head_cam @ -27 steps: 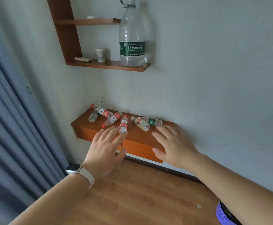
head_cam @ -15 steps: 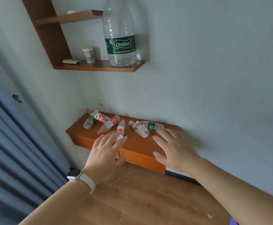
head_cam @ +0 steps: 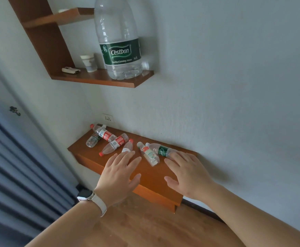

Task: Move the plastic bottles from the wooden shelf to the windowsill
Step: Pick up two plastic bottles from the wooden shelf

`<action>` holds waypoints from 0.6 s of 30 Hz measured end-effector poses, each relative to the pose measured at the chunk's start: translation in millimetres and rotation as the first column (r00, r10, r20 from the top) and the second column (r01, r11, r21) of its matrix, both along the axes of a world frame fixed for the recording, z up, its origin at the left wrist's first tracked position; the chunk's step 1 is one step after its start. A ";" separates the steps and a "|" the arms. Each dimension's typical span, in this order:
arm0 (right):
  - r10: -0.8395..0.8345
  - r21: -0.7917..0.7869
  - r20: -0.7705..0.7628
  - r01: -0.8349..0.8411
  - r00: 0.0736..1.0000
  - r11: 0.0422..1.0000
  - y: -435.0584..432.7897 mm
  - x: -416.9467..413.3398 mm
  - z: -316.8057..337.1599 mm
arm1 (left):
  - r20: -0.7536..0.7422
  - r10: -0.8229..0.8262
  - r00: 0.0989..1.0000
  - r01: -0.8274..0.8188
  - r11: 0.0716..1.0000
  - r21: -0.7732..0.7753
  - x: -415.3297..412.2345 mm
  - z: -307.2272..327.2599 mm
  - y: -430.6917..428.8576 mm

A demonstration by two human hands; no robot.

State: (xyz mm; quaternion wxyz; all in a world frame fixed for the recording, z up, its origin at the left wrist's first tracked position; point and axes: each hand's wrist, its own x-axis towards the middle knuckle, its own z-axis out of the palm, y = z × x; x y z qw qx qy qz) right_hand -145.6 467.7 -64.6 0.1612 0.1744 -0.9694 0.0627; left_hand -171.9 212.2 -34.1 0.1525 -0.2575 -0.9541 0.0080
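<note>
Several small plastic bottles lie on their sides on a low wooden shelf [head_cam: 90,154] fixed to the wall. A red-label bottle [head_cam: 114,144] lies left of centre, and a smaller one [head_cam: 127,147] lies just beyond my left fingertips. A white-label bottle [head_cam: 149,155] sits between my hands. A green-label bottle [head_cam: 160,150] touches my right fingertips. My left hand [head_cam: 119,174], with a watch on its wrist, hovers open over the shelf's front. My right hand [head_cam: 188,172] is open too, palm down.
An upper wooden shelf [head_cam: 99,80] carries a large Cestbon water bottle [head_cam: 119,49], a white cup [head_cam: 88,62] and a small remote [head_cam: 69,70]. Blue curtains [head_cam: 11,166] hang at the left. A wall socket [head_cam: 107,117] sits above the low shelf. Wooden floor lies below.
My view has come closer to the shelf. Both hands have advanced over the low shelf, and the right fingertips now reach the green-label bottle.
</note>
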 end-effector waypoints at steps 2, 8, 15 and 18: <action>0.010 -0.019 -0.008 -0.010 1.000 1.000 3.0 -12.7 -3.9 | 0.019 0.028 0.999 -0.028 0.999 -0.016 -12.1 -5.9 2.0; 0.022 -0.047 0.035 -0.020 0.999 0.999 0.3 -49.6 -22.5 | 0.092 0.081 0.992 -0.080 0.997 -0.006 -54.0 -30.2 1.7; -0.032 -0.016 0.087 0.034 0.996 0.999 -13.8 -106.0 -46.0 | 0.213 0.084 0.973 -0.092 0.995 0.025 -128.0 -56.6 -10.5; -0.062 -0.014 0.096 0.064 0.993 0.998 -25.6 -138.0 -57.1 | 0.256 0.085 0.963 -0.099 0.994 0.040 -165.8 -70.4 -24.5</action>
